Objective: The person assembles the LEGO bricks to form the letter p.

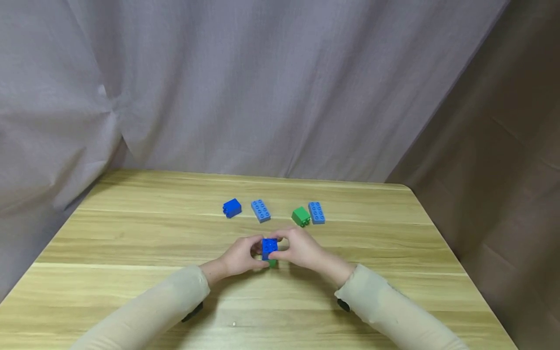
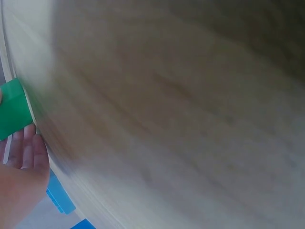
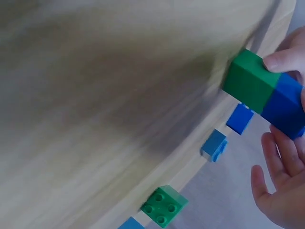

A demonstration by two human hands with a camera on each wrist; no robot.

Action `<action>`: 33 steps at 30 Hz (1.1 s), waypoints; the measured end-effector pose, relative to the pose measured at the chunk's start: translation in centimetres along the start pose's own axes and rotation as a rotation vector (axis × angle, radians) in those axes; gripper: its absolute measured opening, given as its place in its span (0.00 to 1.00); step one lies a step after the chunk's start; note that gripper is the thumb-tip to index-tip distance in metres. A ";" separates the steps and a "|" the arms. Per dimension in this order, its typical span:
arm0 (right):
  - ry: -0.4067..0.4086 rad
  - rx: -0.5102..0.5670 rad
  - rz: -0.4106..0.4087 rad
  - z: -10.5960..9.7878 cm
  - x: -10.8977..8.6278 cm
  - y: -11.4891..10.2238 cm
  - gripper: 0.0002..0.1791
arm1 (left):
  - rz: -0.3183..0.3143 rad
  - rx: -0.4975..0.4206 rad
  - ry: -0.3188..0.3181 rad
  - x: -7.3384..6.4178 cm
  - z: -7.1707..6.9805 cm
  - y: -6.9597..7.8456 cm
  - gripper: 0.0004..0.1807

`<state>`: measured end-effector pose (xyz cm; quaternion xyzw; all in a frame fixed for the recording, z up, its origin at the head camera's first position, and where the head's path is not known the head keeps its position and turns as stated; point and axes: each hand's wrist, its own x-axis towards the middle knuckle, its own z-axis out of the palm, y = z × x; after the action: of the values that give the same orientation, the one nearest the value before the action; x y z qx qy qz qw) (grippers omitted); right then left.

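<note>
A dark blue brick with studs on top sits on a green brick, the two making a small upright stack at the middle of the table. My left hand grips the stack from the left, its thumb on the green brick in the right wrist view. From the right, my right hand pinches the dark blue brick between thumb and finger, the other fingers spread away from it. The left wrist view catches only the green brick's side and part of my left hand.
Behind the hands lie a second dark blue brick, a long light blue brick, a second green brick on its side and another long light blue brick. A grey curtain hangs behind the wooden table.
</note>
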<state>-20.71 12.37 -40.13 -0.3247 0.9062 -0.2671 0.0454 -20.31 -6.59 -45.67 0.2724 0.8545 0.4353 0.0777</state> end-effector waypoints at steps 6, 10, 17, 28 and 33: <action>0.016 0.016 -0.010 0.4 -0.1 0.0 0.19 | -0.005 0.020 0.002 -0.2 0.1 0.0 0.17; 0.030 -0.018 -0.042 0.3 -0.1 0.1 0.20 | 0.003 0.047 -0.021 -0.3 0.0 0.0 0.18; 0.005 -0.059 -0.062 0.0 0.0 0.3 0.20 | 0.044 0.075 -0.038 -0.3 -0.3 0.1 0.17; -0.053 0.136 0.128 -2.0 2.6 1.3 0.23 | 0.029 0.081 -0.036 -0.4 -0.4 0.1 0.13; 0.053 0.122 0.274 -2.0 5.4 2.4 0.27 | 0.024 0.079 -0.032 -0.4 -0.4 0.2 0.11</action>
<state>-26.80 11.53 -39.21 -0.1876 0.9250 -0.3214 0.0768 -20.06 -7.01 -45.31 0.2925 0.8663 0.3979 0.0756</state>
